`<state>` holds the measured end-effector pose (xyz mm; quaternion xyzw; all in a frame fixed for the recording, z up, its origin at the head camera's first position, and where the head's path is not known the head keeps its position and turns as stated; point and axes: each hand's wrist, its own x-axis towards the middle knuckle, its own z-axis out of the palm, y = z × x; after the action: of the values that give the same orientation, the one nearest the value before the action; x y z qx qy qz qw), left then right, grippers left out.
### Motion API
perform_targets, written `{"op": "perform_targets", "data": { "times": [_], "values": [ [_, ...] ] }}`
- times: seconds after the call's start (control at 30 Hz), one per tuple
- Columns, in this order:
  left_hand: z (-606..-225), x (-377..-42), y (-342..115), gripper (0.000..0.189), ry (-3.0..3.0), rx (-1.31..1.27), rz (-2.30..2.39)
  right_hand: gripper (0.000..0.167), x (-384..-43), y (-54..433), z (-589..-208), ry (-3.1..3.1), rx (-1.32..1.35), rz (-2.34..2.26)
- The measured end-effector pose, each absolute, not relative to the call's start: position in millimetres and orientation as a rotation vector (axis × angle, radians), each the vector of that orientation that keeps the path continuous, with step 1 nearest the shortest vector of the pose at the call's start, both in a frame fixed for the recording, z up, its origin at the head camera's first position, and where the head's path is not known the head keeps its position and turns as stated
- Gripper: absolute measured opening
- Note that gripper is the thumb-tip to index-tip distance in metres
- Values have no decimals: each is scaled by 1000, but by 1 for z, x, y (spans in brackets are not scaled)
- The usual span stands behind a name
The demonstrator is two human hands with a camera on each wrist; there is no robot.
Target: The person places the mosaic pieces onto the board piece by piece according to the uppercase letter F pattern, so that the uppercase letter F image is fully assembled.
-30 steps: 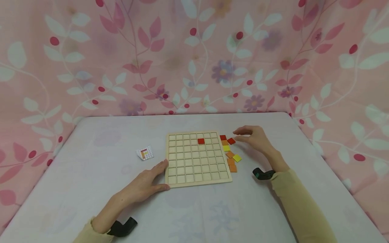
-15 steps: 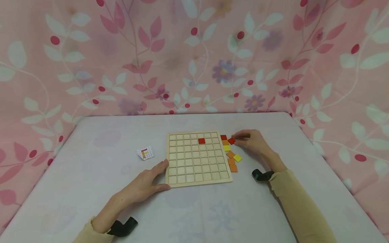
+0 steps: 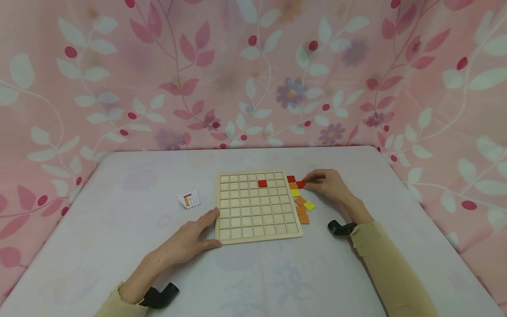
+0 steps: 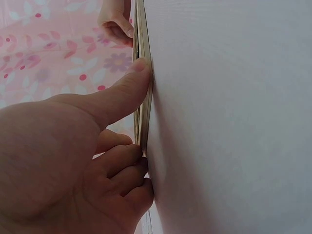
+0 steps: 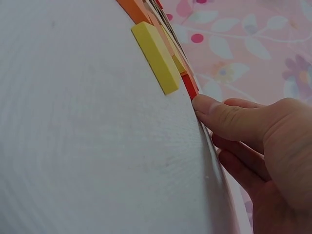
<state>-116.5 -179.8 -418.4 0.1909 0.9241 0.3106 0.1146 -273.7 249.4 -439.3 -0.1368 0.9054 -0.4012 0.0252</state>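
Note:
The left hand (image 3: 190,242) rests against the left edge and near-left corner of a pale wooden grid board (image 3: 241,242). Its fingers stretch along that edge, and in the left wrist view the thumb (image 4: 124,92) touches the board's side. To the right of the board, the right hand (image 3: 330,185) pinches a small red square tile (image 3: 300,184) between thumb and fingertips, low over the table. In the right wrist view the thumb (image 5: 219,114) covers one end of this tile. Another red tile (image 3: 262,183) sits in a cell in the second row from the back.
Along the board's right side lie a red tile (image 3: 291,178), several orange tiles (image 3: 303,219) and two yellow tiles (image 3: 309,205). A small creased paper with a coloured grid pattern (image 3: 189,199) lies left of the board. A floral cloth (image 3: 237,88) hangs behind the table.
The right hand has come down and left onto the loose red tile, its fingers closing on it. The tile has turned and shifted slightly toward the board. The left hand has not moved.

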Motion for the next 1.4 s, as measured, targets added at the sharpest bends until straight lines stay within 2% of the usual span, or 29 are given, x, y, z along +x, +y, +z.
{"op": "perform_targets", "data": {
  "times": [0.53, 1.4],
  "values": [
    [-419, -117, -180, 88, 2709, 564, 912, 21, -272, 248, -439, 2839, -434, -1228],
    [-418, -117, -180, 88, 2701, 546, 905, 27, -272, 250, -441, 2811, -396, -1255]
  ]
}}
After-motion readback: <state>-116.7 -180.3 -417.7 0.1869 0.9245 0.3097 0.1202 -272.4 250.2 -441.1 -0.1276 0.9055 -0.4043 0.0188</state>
